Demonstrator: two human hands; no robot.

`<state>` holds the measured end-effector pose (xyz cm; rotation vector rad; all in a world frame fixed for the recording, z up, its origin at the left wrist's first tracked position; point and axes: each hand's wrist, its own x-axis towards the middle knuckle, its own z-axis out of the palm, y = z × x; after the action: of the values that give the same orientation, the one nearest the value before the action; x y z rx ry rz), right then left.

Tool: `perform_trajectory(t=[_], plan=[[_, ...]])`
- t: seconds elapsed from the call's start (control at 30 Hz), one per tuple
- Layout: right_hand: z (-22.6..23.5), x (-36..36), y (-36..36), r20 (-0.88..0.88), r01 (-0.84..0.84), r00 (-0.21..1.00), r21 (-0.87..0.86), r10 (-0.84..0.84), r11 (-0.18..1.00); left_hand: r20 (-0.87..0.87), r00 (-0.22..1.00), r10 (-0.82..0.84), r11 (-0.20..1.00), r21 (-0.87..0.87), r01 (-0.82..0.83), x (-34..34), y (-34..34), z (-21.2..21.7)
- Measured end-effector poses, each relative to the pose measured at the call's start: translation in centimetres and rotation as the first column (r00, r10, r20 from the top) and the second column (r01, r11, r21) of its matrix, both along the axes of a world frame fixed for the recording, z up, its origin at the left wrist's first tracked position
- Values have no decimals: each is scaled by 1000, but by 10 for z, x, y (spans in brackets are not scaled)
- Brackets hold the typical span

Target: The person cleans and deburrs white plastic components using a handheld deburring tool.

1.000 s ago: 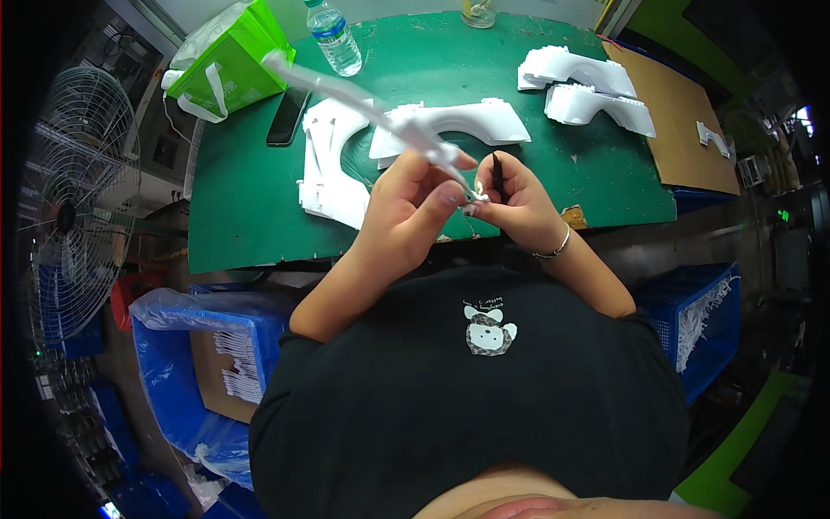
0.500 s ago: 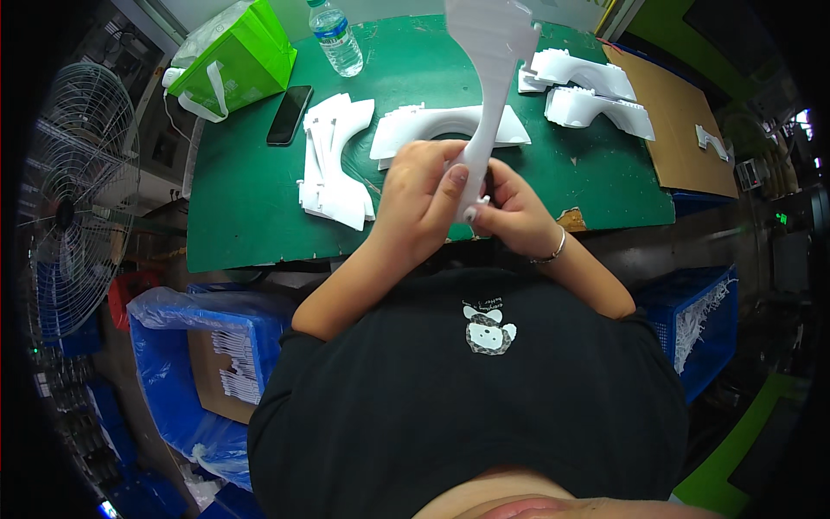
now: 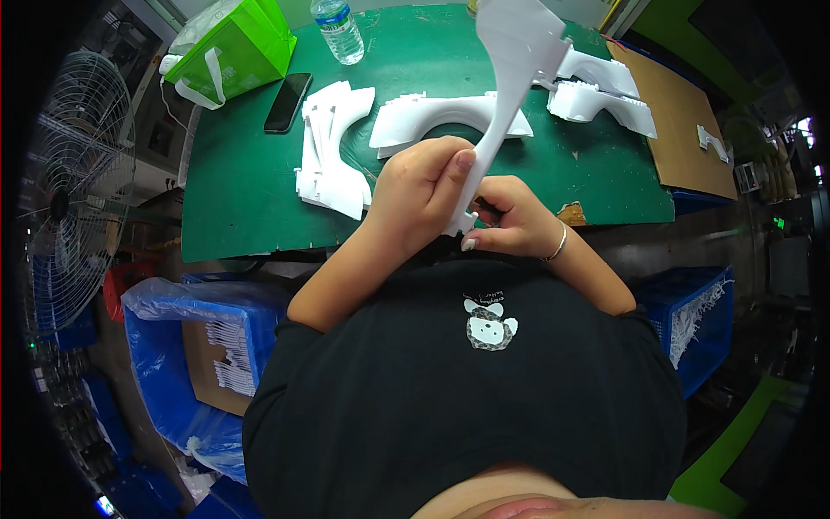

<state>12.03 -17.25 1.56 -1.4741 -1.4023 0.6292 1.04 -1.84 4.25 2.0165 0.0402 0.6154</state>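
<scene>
A glossy white curved plastic part (image 3: 512, 82) slants up rightward, broad end uppermost, its narrow section in the left hand (image 3: 425, 189); the right hand (image 3: 517, 223) holds a mostly hidden dark object (image 3: 488, 207).

We're in a workshop: beyond our left hand (image 3: 422, 189), stacked white plastic parts (image 3: 324, 164) cover a scuffed green bench (image 3: 246, 203); nearer us, leftward, stands a blue parts crate (image 3: 164, 372).
</scene>
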Motion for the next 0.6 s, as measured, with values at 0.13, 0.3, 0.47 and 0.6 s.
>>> perform_trajectory(t=[0.13, 0.3, 0.47, 0.6], plan=[[6, -2, 2, -34, -90, 995, 11, 91, 996, 22, 997, -70, 998, -1, 70, 1, -2, -1], [3, 1, 2, 19, -131, 991, 10, 131, 991, -38, 993, -114, 992, -50, 112, -1, -2, 0], [4, -2, 3, -37, -156, 987, 28, 157, 987, -44, 982, -182, 974, -142, 174, 1, -2, -7], [3, -1, 1, 16, -189, 982, 19, 189, 982, -51, 971, -235, 958, -181, 222, 2, -1, -8]])
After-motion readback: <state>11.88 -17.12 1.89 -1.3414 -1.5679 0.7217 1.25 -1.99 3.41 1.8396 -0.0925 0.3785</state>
